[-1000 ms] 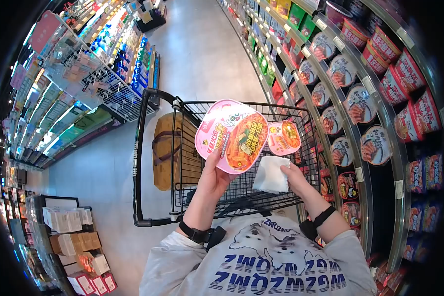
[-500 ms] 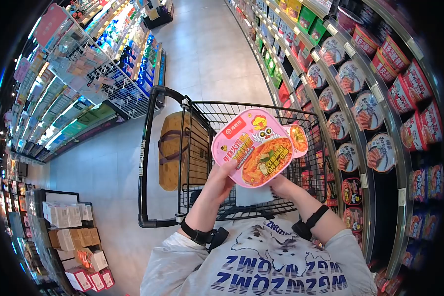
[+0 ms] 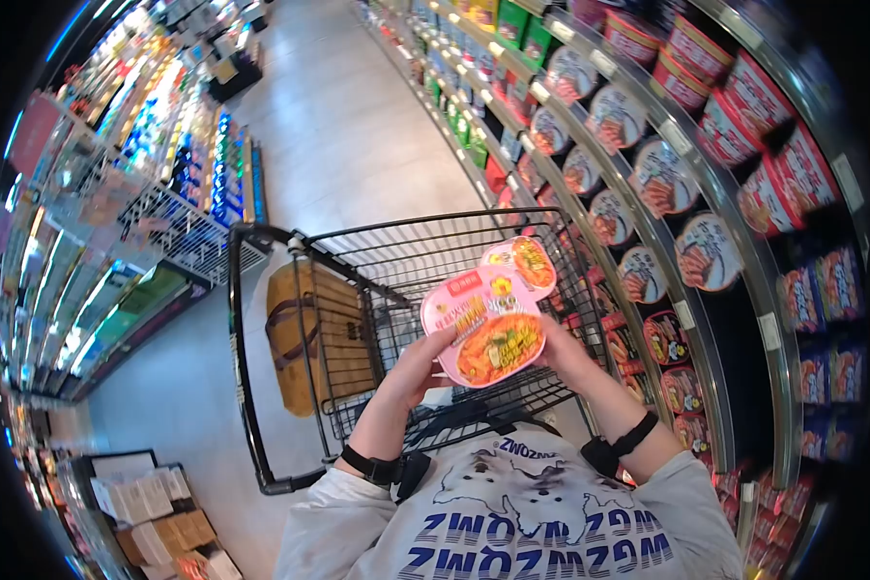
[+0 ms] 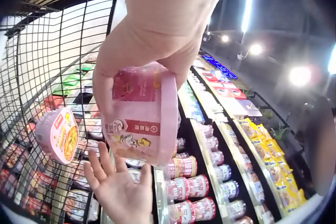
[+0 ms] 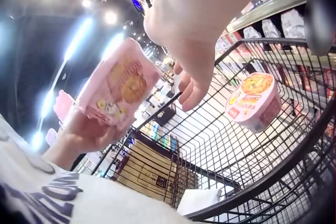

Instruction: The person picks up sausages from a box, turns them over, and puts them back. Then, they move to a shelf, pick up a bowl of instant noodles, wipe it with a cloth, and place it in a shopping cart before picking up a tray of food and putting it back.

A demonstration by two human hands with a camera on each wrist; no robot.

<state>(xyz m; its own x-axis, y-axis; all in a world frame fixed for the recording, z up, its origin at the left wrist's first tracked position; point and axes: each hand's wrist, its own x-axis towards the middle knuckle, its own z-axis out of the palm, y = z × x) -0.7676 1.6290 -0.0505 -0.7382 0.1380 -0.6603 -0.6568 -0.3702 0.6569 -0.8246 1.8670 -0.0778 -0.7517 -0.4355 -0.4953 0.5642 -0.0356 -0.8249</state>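
Note:
My left hand (image 3: 418, 369) grips a pink instant-noodle box (image 3: 488, 333) over the shopping cart, its printed lid facing up toward the head view. In the left wrist view the thumb and fingers wrap the sides of the box. Beside the box's right edge is my right hand (image 4: 126, 198), its fingers spread and palm bare. A smaller pink noodle tub (image 5: 254, 100) sits at the cart's far right side. Low in the cart (image 3: 396, 227) lies a white sheet-like item (image 5: 199, 201), mostly hidden by the box in the head view.
Shelves of noodle bowls (image 3: 708, 251) run close along the right side. A brown bag (image 3: 295, 333) with dark handles shows at the cart's left end. White and brown cartons (image 3: 169, 532) are stacked at lower left. Another lit shelf row stands across the aisle floor (image 3: 319, 126).
My right hand, which held the white sheet-like item, has let go of it and come up beside the box. The noodle box has turned and shifted right. The head view has swung rightward.

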